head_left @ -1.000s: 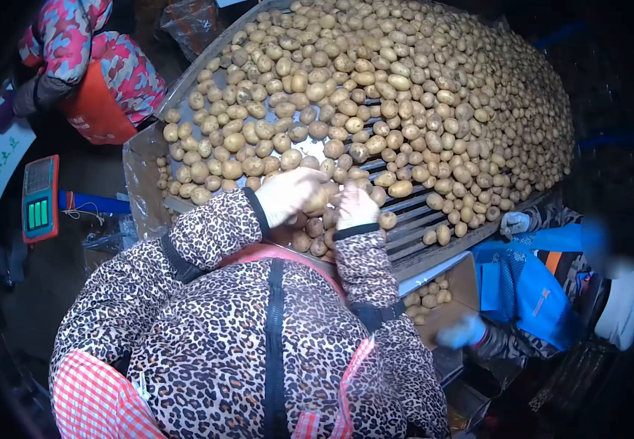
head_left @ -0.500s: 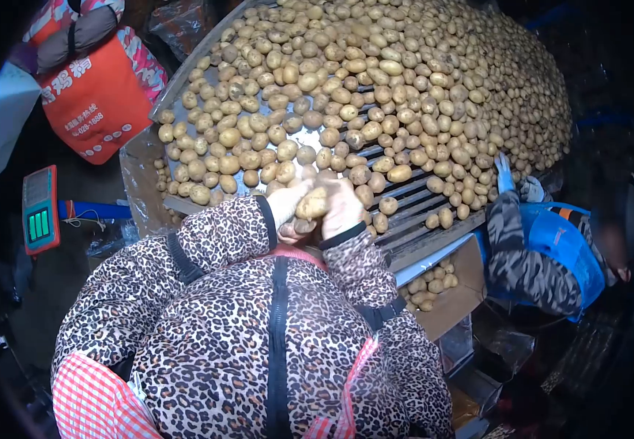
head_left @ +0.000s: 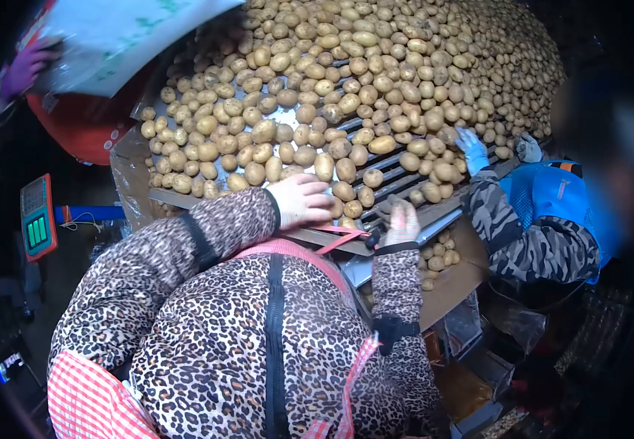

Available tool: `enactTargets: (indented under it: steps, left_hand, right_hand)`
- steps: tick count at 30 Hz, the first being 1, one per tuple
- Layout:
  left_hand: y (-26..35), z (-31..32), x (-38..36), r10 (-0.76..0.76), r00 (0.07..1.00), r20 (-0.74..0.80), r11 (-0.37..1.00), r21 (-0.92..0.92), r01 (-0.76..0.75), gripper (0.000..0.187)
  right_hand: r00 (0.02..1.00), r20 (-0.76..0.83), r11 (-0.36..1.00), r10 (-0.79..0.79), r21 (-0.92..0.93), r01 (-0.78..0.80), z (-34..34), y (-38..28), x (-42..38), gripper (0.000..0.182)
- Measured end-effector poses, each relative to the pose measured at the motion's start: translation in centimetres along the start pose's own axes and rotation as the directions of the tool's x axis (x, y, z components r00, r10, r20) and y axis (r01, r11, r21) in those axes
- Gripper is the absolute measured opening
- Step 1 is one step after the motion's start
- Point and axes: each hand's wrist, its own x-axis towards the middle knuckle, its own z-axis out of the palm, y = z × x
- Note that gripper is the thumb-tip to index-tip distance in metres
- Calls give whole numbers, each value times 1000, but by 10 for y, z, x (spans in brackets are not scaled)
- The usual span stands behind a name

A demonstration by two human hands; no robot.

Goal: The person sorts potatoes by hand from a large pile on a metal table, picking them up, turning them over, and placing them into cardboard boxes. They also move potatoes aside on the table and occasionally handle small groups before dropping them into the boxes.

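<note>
A: Where do the hands lie?

B: Left hand rests palm-down at the slatted tabletop edge, fingers together over potatoes; whether they grip, I cannot tell.

A: And the right hand?

B: Fingers spread, empty. The nearest potato lies at its 11 o'clock, long axis roughly upright.

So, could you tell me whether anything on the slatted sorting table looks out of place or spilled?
Nothing stands out. The tan potatoes lie heaped on the metal slatted table; the left hand rests on potatoes at its near edge, the right hand at the slats, above a cardboard box holding more.
</note>
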Motion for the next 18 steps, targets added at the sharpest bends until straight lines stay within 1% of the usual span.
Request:
enactTargets:
  steps: [1,2,3,4,5,6,7,8,9,11,12,13,14,15,16,17,18]
  left_hand:
    - [-6,3,-2,-50,993,111,996,-65,58,49]
    - [-11,0,2,-142,970,196,978,-125,169,48]
    - [-15,-5,7,-221,931,290,945,-174,278,48]
    - [-22,-3,15,-301,893,333,827,-376,419,51]
    - [-20,2,16,-465,877,120,686,-578,442,63]
    - [-18,4,11,-586,757,289,124,-892,436,69]
    - [-11,5,4,-564,651,509,-486,-841,237,75]
    - [-6,2,3,-486,657,576,-682,-720,127,82]
    - [-4,1,-1,-387,723,572,-798,-600,48,73]
    - [5,-5,1,-326,716,617,-883,-469,2,67]
    - [8,-9,4,-321,719,616,-901,-434,-31,64]
    - [9,-14,7,-294,739,606,-910,-415,-22,65]
    - [11,-16,10,-266,759,594,-918,-396,-12,65]
    - [13,-20,13,-234,780,581,-927,-374,1,66]
    - [19,-33,20,-231,749,621,-926,-377,26,66]
    - [22,-32,19,-210,735,645,-914,-397,87,66]
    - [24,-41,22,-285,694,661,-700,-638,321,63]
  right_hand:
    - [999,35,1000,-8,-2,8,-2,11,-1,38]
    - [995,98,999,15,42,-19,-5,17,-1,32]
    - [994,109,1000,5,30,-8,-7,19,-5,32]
    - [994,111,1000,-20,20,18,-17,27,-3,32]
    - [992,116,999,-46,10,45,-19,24,-1,33]
    - [992,116,999,-39,24,37,-23,20,-4,33]
    - [992,119,999,-31,40,26,-27,16,-9,32]
    - [992,127,998,-20,54,13,-25,7,-14,32]
    - [989,148,997,-22,73,12,-22,5,-15,33]
    - [981,189,994,-38,112,17,-13,2,-12,34]
    - [966,259,987,24,147,-64,-7,-7,-15,43]
    - [924,375,980,-79,199,3,-10,14,-5,50]
    - [898,440,942,21,293,-165,2,-16,-19,55]
    - [853,510,869,109,368,-331,19,-46,-36,60]
    - [822,561,822,97,421,-384,30,-28,-28,61]
    - [795,598,789,101,439,-430,40,-18,-27,63]
    - [766,635,755,104,451,-476,51,-7,-26,65]
